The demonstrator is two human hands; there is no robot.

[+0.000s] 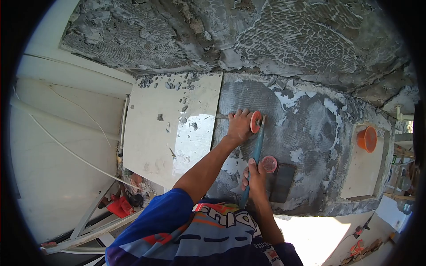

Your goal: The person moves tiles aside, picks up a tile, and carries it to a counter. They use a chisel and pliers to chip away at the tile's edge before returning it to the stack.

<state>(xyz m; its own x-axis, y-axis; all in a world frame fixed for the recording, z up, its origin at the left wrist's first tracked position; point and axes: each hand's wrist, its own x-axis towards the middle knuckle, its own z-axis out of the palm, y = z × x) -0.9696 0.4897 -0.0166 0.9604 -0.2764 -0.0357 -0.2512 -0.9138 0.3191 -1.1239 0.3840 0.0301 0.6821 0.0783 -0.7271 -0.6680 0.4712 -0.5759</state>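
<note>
My left hand (240, 126) is wrapped around a chisel (220, 116) with a round orange guard (255, 122). The chisel points left, its end at the edge of a pale tile (153, 113). In my right hand (256, 178) is a hammer with a long blue handle (258, 148); its far end is close beside the chisel's guard. Just right of that hand lie a small round pink-rimmed container (269, 164) and a dark flat rectangular object (282, 182). Under both hands is a grey, mortar-covered surface (306, 133) with comb ridges.
Grey stone chips (184, 106) and a screw-like piece (172, 153) lie on the pale tile. At the right, an orange bucket (367, 139) stands in a framed recess (359, 177). A rough mortared wall (293, 40) rises behind. Below left is a person in red (120, 207).
</note>
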